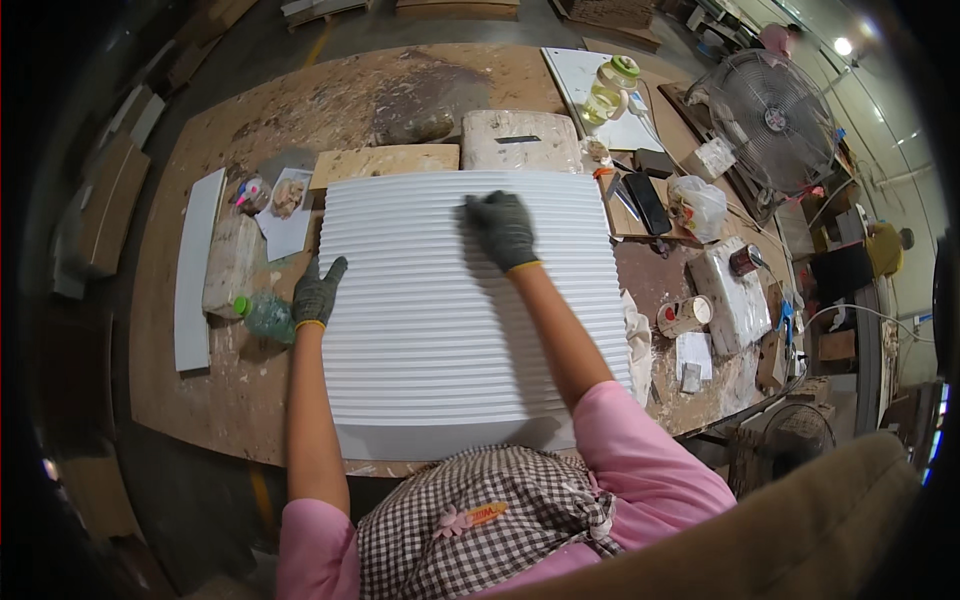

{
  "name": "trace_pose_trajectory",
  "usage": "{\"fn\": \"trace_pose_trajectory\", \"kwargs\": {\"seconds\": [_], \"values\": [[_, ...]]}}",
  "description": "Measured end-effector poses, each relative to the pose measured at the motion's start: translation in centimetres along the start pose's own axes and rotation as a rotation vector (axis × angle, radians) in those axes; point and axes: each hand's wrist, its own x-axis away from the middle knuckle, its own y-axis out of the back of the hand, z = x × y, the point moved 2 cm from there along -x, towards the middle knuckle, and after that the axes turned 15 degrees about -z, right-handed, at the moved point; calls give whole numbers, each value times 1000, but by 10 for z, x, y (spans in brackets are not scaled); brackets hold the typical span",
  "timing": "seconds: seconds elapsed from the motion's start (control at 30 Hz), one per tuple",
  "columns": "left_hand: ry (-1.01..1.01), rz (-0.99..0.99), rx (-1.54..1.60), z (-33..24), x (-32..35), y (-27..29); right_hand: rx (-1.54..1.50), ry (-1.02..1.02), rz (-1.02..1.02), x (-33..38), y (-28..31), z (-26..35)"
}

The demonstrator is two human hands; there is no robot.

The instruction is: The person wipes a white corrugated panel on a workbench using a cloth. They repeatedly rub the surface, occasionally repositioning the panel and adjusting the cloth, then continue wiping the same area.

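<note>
A white ribbed panel point(430, 330) lies flat before me, its grooves running from side to side. My left hand point(316, 293), in a dark grey-green glove, rests at the panel's left edge with its fingers stretched and apart. Over the upper middle of the panel is my right hand point(502, 232), gloved alike, fingers curled closed against the ribs. Whatever those fingers hold, if anything, is hidden under the hand. Beside my left wrist lies a clear green bottle point(268, 316) with a bright green cap.
The panel lies on a stained wooden table point(250, 120). Wrapped blocks point(520, 145) stand behind it, a white board point(200, 270) at left. To the right are a phone point(647, 203), a plastic bag point(697, 208), a can point(685, 316) and a large fan point(772, 120). Another person point(885, 250) is far right.
</note>
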Motion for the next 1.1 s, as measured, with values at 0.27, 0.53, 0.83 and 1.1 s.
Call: {"fn": "trace_pose_trajectory", "kwargs": {"seconds": [0.27, 0.53, 0.83, 1.1], "values": [[-51, -56, 48, 6, -4, -12, 501, -518, -209, 72, 132, -204], [-73, -81, 64, 10, -8, -12, 207, -508, -337, 25, 72, -109], [-399, -311, -33, -15, 43, 8, -237, -30, 110, 7, 15, 77], [-867, -104, -8, -31, 245, 52, -399, -1035, -191, 95, 176, -102]]}}
